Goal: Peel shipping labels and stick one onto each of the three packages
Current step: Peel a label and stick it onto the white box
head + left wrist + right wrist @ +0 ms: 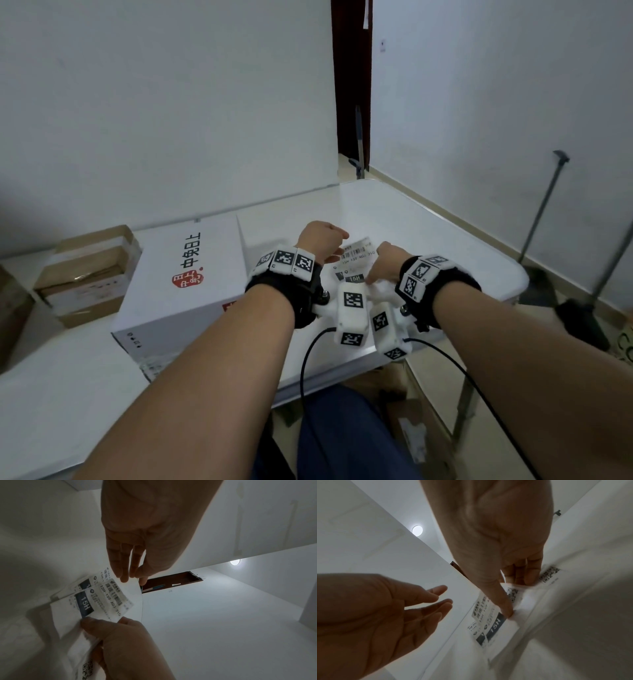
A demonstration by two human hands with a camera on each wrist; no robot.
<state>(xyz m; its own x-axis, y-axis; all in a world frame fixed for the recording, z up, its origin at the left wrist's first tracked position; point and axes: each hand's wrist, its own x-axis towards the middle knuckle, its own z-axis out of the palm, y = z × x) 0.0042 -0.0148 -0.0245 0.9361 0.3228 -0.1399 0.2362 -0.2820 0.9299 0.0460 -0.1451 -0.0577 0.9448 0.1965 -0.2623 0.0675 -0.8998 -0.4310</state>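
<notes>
Head view gives us white carton on the worktop, wrist views our right hand pinching shipping labels, left hand fingers loose, label print blurred

Right hand pinches the labels w/ thumb and fingers; places below are taken from that pinch.

Left of it: left hand hangs just beside the labels, fingers loose and straight, narrow gap betw. the two hands. Past that hand the white box stands as a wall, blocking that side low down. Further left, brown boxes, well apart.

Ahead & right of it: bare table out to the rounded edge, open for a pass.

Behind it, toward the body: both forearms, wrist bands and cables crowd the near edge.

Off the table's right: metal stand, well apart.
</notes>
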